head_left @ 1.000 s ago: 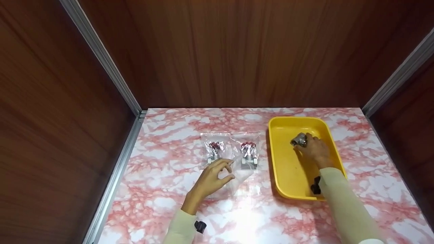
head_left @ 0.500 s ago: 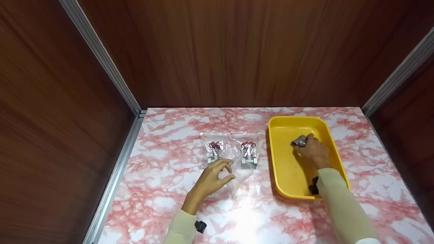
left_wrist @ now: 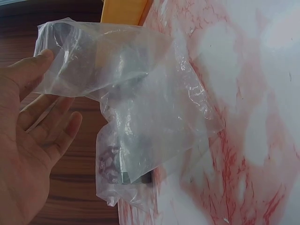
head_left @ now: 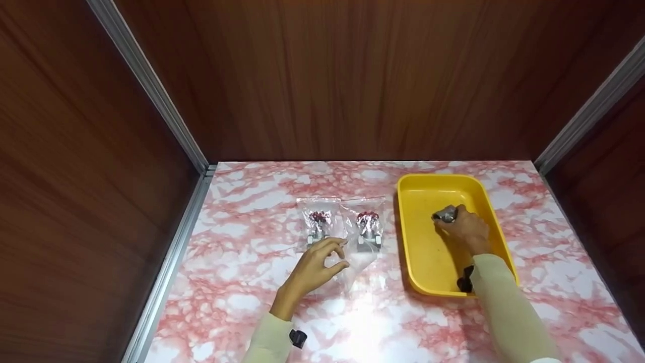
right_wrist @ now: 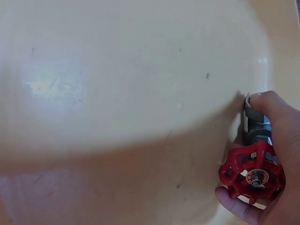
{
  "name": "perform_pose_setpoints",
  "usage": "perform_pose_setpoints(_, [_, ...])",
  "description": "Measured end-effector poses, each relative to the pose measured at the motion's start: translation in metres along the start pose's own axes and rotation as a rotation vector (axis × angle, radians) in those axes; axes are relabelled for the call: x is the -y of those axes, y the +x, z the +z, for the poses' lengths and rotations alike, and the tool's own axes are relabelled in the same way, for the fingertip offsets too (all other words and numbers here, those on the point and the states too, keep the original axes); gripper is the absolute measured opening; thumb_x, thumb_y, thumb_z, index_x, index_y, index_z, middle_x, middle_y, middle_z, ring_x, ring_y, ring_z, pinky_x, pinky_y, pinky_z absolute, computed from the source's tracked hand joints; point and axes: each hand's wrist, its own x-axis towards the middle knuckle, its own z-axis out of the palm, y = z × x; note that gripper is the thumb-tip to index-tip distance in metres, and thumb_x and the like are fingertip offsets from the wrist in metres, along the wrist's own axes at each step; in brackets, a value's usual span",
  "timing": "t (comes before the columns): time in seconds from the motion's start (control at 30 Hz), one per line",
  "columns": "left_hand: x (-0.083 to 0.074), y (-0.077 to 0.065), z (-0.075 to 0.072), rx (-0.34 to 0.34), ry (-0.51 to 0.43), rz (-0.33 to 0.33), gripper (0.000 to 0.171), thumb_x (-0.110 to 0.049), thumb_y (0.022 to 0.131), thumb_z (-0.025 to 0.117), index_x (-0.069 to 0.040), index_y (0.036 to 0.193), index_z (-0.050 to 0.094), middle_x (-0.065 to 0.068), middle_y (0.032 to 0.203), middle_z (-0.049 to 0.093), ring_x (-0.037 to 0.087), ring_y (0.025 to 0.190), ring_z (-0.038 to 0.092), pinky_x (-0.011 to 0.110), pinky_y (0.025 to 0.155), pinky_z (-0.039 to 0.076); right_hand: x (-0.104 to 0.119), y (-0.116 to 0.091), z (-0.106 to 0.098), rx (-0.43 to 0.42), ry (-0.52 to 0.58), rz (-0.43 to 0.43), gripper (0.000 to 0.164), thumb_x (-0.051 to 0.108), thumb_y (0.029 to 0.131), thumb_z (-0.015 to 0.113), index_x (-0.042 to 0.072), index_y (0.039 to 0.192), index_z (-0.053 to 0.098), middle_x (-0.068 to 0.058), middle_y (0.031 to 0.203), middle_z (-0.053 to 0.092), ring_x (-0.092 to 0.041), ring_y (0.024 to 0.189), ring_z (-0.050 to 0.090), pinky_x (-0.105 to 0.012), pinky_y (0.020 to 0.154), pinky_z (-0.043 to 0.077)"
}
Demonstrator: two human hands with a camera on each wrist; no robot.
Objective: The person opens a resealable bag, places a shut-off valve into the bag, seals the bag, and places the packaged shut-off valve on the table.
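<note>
A gate valve with a grey metal body [head_left: 446, 214] and a red handwheel [right_wrist: 253, 171] is in my right hand [head_left: 467, 229], inside the yellow tray [head_left: 428, 262]. The thumb lies along the body's end, and a fingertip shows beyond the wheel in the right wrist view. My left hand [head_left: 310, 264] pinches the edge of a clear plastic bag [left_wrist: 140, 108] between thumb and fingers; the bag hangs loose, with no content of its own showing. Just beyond it lie two bagged valves with red wheels, the left bagged valve [head_left: 318, 224] and the right bagged valve [head_left: 369, 229].
The red-and-white marbled tabletop [head_left: 237, 222] runs back to a brown wood-look panel [head_left: 322, 80]. Side panels with metal edge strips [head_left: 156, 101] bound it left and right. The tray's raised rim [head_left: 403, 227] stands right of the bagged valves.
In my right hand the valve has tilted a little and shifted slightly downward in the head view, staying within the tray. My left hand has kept its place at the bag.
</note>
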Motion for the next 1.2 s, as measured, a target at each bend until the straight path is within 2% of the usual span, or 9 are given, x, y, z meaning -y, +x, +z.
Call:
perform_pose_setpoints(0.13, [0.0, 0.0, 0.0, -0.004, 0.004, 0.002, 0.018, -0.025, 0.098, 0.08, -0.013, 0.098, 0.068, 0.004, 0.144, 0.067, 0.024, 0.121, 0.069, 0.039, 0.097, 0.061, 0.0, -0.001, 0.0, -0.026, -0.014, -0.017, 0.083, 0.06, 0.094, 0.071, -0.009, 0.136, 0.048, -0.04, 0.117, 0.065, -0.054, 0.102, 0.067, -0.066, 0.087, 0.055])
perform_pose_setpoints(0.33, [0.001, 0.003, -0.001, -0.019, -0.005, 0.032, 0.019, -0.021, 0.096, 0.082, -0.009, 0.098, 0.068, 0.008, 0.141, 0.069, 0.025, 0.121, 0.069, 0.04, 0.097, 0.061, 0.002, 0.001, -0.002, 0.0, -0.026, -0.003, 0.086, 0.062, 0.094, 0.071, -0.007, 0.139, 0.047, -0.041, 0.122, 0.063, -0.052, 0.106, 0.064, -0.064, 0.089, 0.053])
perform_pose_setpoints(0.53, [0.001, 0.002, -0.004, -0.024, -0.004, 0.049, 0.021, -0.024, 0.097, 0.081, -0.007, 0.098, 0.068, 0.008, 0.141, 0.069, 0.026, 0.117, 0.07, 0.04, 0.095, 0.061, 0.003, -0.002, -0.006, 0.016, -0.038, -0.019, 0.085, 0.059, 0.094, 0.073, -0.008, 0.139, 0.047, -0.042, 0.122, 0.063, -0.049, 0.101, 0.066, -0.061, 0.085, 0.055])
perform_pose_setpoints(0.67, [0.0, 0.001, -0.004, -0.028, -0.001, 0.046, 0.021, -0.024, 0.097, 0.081, -0.007, 0.098, 0.068, 0.008, 0.141, 0.069, 0.026, 0.118, 0.07, 0.039, 0.096, 0.062, 0.005, -0.004, -0.011, 0.029, -0.028, -0.006, 0.086, 0.058, 0.094, 0.075, -0.006, 0.141, 0.045, -0.04, 0.122, 0.063, -0.045, 0.096, 0.062, -0.06, 0.09, 0.054])
perform_pose_setpoints(0.87, [0.0, 0.001, -0.001, -0.017, 0.0, 0.031, 0.021, -0.024, 0.096, 0.081, -0.007, 0.098, 0.069, 0.006, 0.141, 0.069, 0.025, 0.12, 0.069, 0.039, 0.097, 0.061, 0.007, -0.009, -0.017, 0.087, 0.009, 0.031, 0.094, 0.062, 0.092, 0.076, -0.003, 0.15, 0.039, -0.036, 0.127, 0.059, -0.044, 0.101, 0.057, -0.065, 0.103, 0.052])
perform_pose_setpoints(1.07, [-0.001, 0.002, 0.0, -0.004, 0.004, 0.023, 0.022, -0.024, 0.097, 0.081, -0.006, 0.099, 0.069, 0.006, 0.141, 0.069, 0.025, 0.119, 0.069, 0.04, 0.096, 0.061, 0.005, -0.014, -0.023, 0.038, -0.011, -0.037, 0.09, 0.063, 0.091, 0.076, -0.001, 0.145, 0.043, -0.036, 0.12, 0.062, -0.045, 0.097, 0.06, -0.064, 0.094, 0.054])
perform_pose_setpoints(1.2, [-0.002, 0.003, -0.001, 0.003, 0.008, 0.025, 0.024, -0.025, 0.097, 0.081, -0.005, 0.099, 0.069, 0.007, 0.141, 0.069, 0.025, 0.119, 0.069, 0.041, 0.096, 0.061, 0.007, -0.016, -0.028, 0.005, -0.034, -0.074, 0.088, 0.062, 0.09, 0.077, -0.001, 0.143, 0.046, -0.036, 0.118, 0.064, -0.047, 0.099, 0.062, -0.066, 0.093, 0.052])
